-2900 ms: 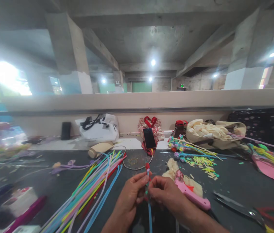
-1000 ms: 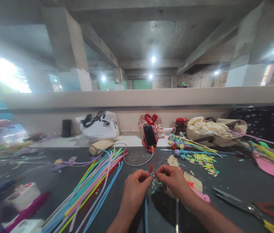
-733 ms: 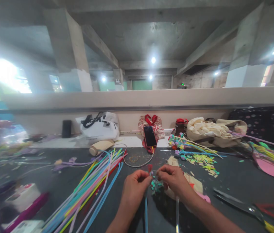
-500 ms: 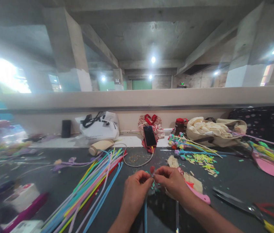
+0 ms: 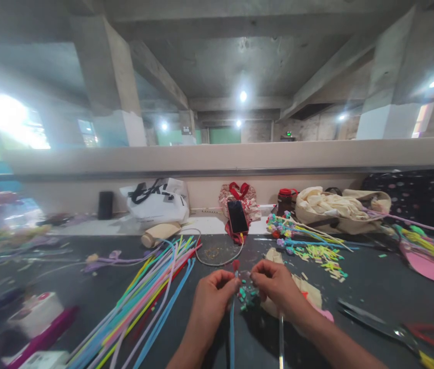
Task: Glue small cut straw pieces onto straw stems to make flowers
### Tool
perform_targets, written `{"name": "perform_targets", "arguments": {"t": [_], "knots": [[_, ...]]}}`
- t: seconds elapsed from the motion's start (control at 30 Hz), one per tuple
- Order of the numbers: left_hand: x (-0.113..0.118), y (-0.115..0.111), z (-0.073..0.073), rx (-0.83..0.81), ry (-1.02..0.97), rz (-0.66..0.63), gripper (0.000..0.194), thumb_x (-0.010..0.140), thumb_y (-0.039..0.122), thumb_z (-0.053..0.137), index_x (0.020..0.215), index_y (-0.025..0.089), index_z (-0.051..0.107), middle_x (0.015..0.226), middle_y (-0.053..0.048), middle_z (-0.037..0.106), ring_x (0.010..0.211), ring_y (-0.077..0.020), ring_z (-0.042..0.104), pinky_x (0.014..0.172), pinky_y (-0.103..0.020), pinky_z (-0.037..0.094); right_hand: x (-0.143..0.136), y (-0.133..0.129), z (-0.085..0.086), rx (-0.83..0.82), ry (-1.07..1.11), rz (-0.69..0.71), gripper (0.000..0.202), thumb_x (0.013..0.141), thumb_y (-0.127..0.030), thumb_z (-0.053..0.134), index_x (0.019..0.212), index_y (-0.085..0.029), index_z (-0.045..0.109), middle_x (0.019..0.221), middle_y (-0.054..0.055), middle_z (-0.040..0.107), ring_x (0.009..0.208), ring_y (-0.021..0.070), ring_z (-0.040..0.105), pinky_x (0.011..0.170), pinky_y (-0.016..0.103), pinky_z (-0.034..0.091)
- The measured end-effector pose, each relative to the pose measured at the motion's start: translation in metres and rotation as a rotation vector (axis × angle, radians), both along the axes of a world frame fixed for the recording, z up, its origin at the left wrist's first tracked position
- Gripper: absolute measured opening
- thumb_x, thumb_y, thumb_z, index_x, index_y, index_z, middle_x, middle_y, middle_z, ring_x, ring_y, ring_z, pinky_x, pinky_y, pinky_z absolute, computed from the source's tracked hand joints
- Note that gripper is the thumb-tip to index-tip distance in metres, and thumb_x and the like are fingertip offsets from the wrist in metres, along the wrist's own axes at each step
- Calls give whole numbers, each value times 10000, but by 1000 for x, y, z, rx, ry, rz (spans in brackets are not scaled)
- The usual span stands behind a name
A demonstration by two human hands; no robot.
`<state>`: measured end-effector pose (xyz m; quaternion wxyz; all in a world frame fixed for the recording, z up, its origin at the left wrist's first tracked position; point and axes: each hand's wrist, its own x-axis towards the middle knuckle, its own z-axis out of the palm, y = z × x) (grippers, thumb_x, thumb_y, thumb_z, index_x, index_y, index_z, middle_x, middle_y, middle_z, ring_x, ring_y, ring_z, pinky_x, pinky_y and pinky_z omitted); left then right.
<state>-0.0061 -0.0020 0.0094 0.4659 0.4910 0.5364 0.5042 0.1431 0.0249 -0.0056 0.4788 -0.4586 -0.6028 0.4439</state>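
My left hand is closed in a pinch on a blue pipe cleaner, which hangs down toward the near edge. A small red piece shows at its top, just above my fingertips. A short gap to the right, my right hand is closed, thumb against fingers; a pale speck shows at the tips, too small to name. Small green bits lie on the dark table between the hands. Below my right hand lies a thin clear rod, its upper end hidden.
Many coloured pipe cleaners lie at left. Scissors lie at right, near a pink handle partly behind my forearm. Yellow cut pieces and small finished flowers sit farther back. A cabled phone leans on a bag.
My hands have parted: the right has drawn slightly right, away from the left. The red-tipped piece stays in my left hand, slightly farther left, and the green bits now show more.
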Motion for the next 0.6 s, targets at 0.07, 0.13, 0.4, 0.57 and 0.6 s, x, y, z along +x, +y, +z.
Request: {"name": "perform_targets", "arguments": {"t": [0.07,0.13,0.4,0.57,0.6], "knots": [[0,-1,1,-11,-72,-43,254,570,377,651,620,137,587,457,47,513,304,-25,305,336,-168,224,0,0,0,-4,16,8,43,602,-176,513,570,-152,529,433,-76,444,339,58,398,344,166,317],[0,-2,2,-23,-144,-44,260,567,372,655,641,135,577,454,54,500,295,-16,289,321,-158,195,1,1,0,-1,7,18,31,588,-156,502,563,-154,519,440,-75,442,346,59,395,348,166,319],[-1,-2,6,-63,-241,-34,274,552,370,678,648,146,555,363,90,426,279,-20,281,297,-144,188,6,-7,7,88,-291,226,187,648,-121,434,632,-150,618,531,-48,497,428,69,454,420,164,336],[-4,1,2,-80,-278,-38,314,531,380,697,681,144,555,396,76,483,279,-17,297,298,-142,220,4,-18,12,355,-538,282,94,658,-161,546,655,-155,639,681,-13,568,630,107,523,577,175,381],[-5,2,1,-86,-259,-40,332,525,397,699,683,141,557,398,73,488,273,-13,291,296,-140,215,3,-19,12,390,-567,253,139,639,-135,555,740,-167,645,772,-4,592,668,109,534,602,175,385]]}}
